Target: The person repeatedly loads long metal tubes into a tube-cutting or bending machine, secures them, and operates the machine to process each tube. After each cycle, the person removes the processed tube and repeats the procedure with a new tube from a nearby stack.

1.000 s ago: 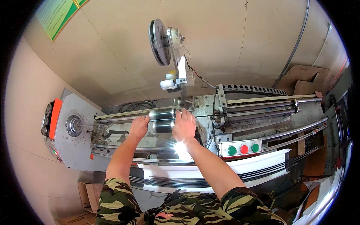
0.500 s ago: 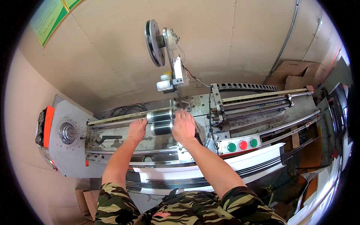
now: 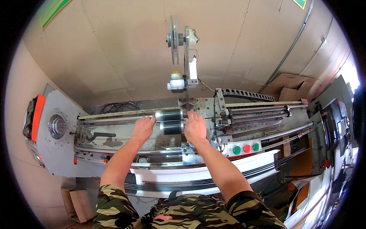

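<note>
With the left hand point(image 3: 143, 129) curled, seemingly on the thin rod point(image 3: 126, 124) between two dark rollers point(image 3: 170, 115), and the right hand point(image 3: 195, 127) half-curled at their right ends, grip hidden, one should carefully keep the rod straight.

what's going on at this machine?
A person works at a long metal machine. The left grip is at the left end of two dark rollers, the right grip at their right end; what each holds is partly hidden. A hook wrench lies on the machine bed, left of the rollers.
</note>
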`<state>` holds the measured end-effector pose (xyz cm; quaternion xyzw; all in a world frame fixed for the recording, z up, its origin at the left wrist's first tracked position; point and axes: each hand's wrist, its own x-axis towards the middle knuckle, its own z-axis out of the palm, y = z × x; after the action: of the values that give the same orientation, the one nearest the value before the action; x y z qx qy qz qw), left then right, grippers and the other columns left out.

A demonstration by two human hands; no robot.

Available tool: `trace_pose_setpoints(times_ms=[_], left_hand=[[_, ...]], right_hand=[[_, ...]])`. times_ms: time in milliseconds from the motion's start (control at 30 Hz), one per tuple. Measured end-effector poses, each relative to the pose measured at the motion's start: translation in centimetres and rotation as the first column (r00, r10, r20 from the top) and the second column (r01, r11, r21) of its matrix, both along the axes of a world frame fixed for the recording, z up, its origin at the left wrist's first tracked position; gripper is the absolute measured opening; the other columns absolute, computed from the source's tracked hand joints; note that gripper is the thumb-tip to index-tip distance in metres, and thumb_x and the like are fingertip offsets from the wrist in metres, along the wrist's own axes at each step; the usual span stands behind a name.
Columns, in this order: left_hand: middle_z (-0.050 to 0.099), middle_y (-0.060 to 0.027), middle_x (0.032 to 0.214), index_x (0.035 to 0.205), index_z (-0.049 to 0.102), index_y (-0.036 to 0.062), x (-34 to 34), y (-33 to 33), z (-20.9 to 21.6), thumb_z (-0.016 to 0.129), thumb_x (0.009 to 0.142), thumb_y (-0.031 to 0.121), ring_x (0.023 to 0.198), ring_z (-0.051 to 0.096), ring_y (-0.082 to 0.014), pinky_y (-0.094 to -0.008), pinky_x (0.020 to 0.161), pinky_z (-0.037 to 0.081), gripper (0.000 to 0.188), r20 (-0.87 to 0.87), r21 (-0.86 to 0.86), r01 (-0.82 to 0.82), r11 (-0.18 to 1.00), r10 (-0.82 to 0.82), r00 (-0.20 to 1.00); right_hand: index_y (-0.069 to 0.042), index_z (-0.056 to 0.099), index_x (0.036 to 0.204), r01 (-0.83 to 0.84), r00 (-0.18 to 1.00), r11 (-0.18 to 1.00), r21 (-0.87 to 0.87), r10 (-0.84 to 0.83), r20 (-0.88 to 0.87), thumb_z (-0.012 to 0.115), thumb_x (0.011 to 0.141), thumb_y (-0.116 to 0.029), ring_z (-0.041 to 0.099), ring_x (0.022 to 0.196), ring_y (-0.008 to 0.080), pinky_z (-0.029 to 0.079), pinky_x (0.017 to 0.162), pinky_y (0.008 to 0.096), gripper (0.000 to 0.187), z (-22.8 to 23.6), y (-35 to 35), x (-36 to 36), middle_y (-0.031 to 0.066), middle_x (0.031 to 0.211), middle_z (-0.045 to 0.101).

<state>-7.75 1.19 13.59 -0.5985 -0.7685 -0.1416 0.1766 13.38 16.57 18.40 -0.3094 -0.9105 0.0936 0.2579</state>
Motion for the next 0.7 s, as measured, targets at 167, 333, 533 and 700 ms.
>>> trace_pose_setpoints(times_ms=[167,333,533,700], left_hand=[[0.067,-0.011,0.088,0.124,0.061,0.0057,-0.4,0.1,-0.5,0.055,0.086,0.008,0.084,0.065,-0.029,-0.0426,0.07,0.053,0.038,0.017,-0.051,-0.009,0.999,0.01,1.0],[0.068,-0.0111,0.091,0.127,0.06,0.0084,-1.6,-0.8,-0.7,0.055,0.087,0.009,0.087,0.066,-0.0289,-0.0434,0.071,0.054,0.041,0.004,-0.086,-0.025,0.996,0.026,1.0],[0.068,-0.0117,0.097,0.131,0.057,0.0095,-3.3,-2.7,-1.0,0.055,0.087,0.01,0.09,0.067,-0.0286,-0.0426,0.071,0.054,0.044,-0.003,-0.129,-0.031,0.991,0.03,1.0],[0.068,-0.012,0.097,0.134,0.055,0.0096,-4.4,-3.7,-1.0,0.055,0.087,0.01,0.092,0.066,-0.0285,-0.0427,0.072,0.054,0.047,-0.007,-0.136,-0.029,0.99,0.028,1.0]], right_hand=[[-0.002,0.055,0.127,0.018,1.0,1.0,-0.024,-0.018,0.022,0.053,0.092,-0.013,0.051,0.125,0.0341,0.038,0.107,0.0451,0.036,0.3,-0.1,0.0,0.0177,0.134,0.058],[-0.003,0.056,0.125,-0.021,0.997,0.997,0.069,0.026,-0.075,0.058,0.09,-0.013,0.055,0.118,0.0367,0.041,0.103,0.0476,0.036,-0.6,0.6,0.0,0.0185,0.123,0.063],[-0.003,0.057,0.124,0.019,1.0,0.999,0.044,-0.018,-0.008,0.058,0.091,-0.012,0.056,0.117,0.0368,0.042,0.102,0.0471,0.035,0.6,-0.2,0.3,0.02,0.122,0.063],[-0.003,0.056,0.125,0.041,0.999,0.998,0.041,-0.042,0.014,0.057,0.092,-0.014,0.056,0.117,0.0369,0.042,0.102,0.0468,0.035,0.2,0.3,0.4,0.0201,0.12,0.064]])
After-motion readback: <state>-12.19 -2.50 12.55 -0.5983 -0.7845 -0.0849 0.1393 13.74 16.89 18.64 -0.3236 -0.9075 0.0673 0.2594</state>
